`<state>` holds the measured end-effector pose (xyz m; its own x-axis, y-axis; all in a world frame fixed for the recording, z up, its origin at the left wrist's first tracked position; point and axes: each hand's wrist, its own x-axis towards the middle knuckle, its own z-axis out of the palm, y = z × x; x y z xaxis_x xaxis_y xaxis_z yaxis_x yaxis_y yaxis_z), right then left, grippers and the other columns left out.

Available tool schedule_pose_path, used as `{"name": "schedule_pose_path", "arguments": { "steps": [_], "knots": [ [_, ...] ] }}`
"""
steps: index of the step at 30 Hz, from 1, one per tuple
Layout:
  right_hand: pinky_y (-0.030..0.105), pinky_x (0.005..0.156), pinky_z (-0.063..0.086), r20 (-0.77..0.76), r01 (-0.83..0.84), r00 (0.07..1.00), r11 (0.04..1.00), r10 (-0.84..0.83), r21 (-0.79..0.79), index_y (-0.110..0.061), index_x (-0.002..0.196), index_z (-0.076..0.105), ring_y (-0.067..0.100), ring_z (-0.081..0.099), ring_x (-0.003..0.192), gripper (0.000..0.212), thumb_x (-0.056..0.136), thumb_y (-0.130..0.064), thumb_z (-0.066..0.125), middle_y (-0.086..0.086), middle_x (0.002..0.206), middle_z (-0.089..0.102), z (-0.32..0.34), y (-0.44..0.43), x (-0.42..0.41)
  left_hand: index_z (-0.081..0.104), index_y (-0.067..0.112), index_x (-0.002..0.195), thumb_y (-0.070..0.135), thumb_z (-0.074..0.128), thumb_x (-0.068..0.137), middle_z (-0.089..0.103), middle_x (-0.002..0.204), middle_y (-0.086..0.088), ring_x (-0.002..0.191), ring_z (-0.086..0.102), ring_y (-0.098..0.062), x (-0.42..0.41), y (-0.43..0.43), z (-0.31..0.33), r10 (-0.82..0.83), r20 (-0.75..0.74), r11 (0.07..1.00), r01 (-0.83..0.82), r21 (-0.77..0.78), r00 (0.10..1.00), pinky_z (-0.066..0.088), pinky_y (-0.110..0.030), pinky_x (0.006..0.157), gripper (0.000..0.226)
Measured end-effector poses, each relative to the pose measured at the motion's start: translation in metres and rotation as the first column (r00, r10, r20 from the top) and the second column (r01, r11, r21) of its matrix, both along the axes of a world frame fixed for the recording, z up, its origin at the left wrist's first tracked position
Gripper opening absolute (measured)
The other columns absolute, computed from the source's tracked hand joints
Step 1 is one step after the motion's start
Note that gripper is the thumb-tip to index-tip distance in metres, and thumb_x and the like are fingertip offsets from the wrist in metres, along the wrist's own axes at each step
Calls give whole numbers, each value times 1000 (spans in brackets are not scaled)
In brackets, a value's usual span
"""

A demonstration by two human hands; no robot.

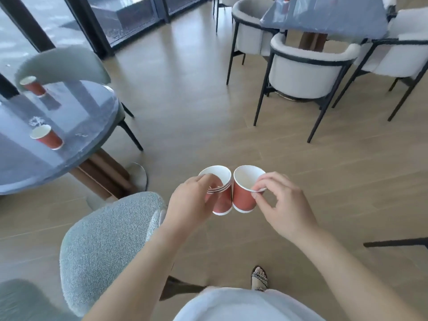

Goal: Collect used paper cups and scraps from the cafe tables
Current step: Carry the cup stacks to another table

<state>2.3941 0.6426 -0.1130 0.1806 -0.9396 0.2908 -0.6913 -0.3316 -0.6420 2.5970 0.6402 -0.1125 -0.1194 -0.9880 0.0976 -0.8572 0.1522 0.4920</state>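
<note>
At the far left stands a round grey desk (27,172) with two red paper cups upright on it: a far cup (33,86) near its back edge and a near cup (47,136) closer to the camera, well apart from each other. Small white scraps (36,121) lie just beside the near cup's rim, and another scrap (81,135) lies to its right. A grey chair (64,59) curves around the desk's far side, and a second grey chair (104,239) sits at its near side, below the left forearm. Over the wooden floor (185,112) in the middle, the left hand (190,205) grips a stack (222,202) of nested red cups, with the fingers curled over the top rim and several rims showing as white bands below. Touching the stack on its right is a single cup (244,196), red outside and white inside, both held upright and side by side. The right hand (284,209) pinches this cup's rim on its right side between thumb and forefinger, the other fingers loosely curled behind. Below the hands, a sandalled foot (259,278) rests on the floor. At the upper right, white chairs (303,75) with black frames surround a far desk (324,17) covered in clear plastic.
</note>
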Motion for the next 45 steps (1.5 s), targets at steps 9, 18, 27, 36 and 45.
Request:
{"name": "schedule_pose_path", "arguments": {
  "steps": [9, 18, 27, 36, 45],
  "knots": [
    [22, 77, 40, 27, -294, 956, 955, 293, 32, -12, 79, 64, 16, 56, 86, 8, 76, -5, 68, -4, 88, 62, -9, -137, 28, 55, 22, 93, 20, 57, 84, 63, 94, 8, 89, 55, -19, 16, -67, -5, 294, 9, 953, -294, 70, 956, 47, -36, 67, 10],
    [11, 78, 35, 20, -493, 870, 868, 493, 62, -13, 78, 65, 15, 55, 86, 9, 76, -4, 68, -3, 86, 61, -19, -255, 132, 56, 24, 90, 25, 61, 82, 63, 91, 7, 88, 55, -18, 103, -154, -12, 502, -38, 863, -497, 88, 864, 46, -35, 71, 10],
    [15, 77, 37, 4, -593, 805, 805, 593, 20, -17, 78, 63, 12, 54, 87, 10, 78, -9, 68, -7, 86, 60, -5, -362, 261, 52, 28, 83, 26, 64, 78, 58, 81, 11, 76, 53, -15, 223, -242, 2, 605, -53, 796, -603, 48, 795, 43, -31, 61, 12],
    [3, 77, 33, -2, -705, 707, 705, 707, 73, -20, 75, 62, 8, 52, 88, 13, 75, -8, 68, -9, 85, 60, -13, -437, 366, 64, 25, 91, 28, 65, 77, 66, 92, 8, 90, 57, -19, 307, -294, -2, 688, -84, 725, -687, 50, 720, 47, -37, 76, 15],
    [4, 76, 30, -1, -833, 546, 544, 838, 99, -16, 77, 64, 12, 52, 88, 11, 74, -6, 69, -4, 88, 61, -27, -562, 490, 61, 18, 88, 28, 64, 77, 65, 91, 6, 90, 56, -20, 395, -395, -20, 821, -7, 570, -821, 39, 570, 47, -38, 74, 15]
  ]
}}
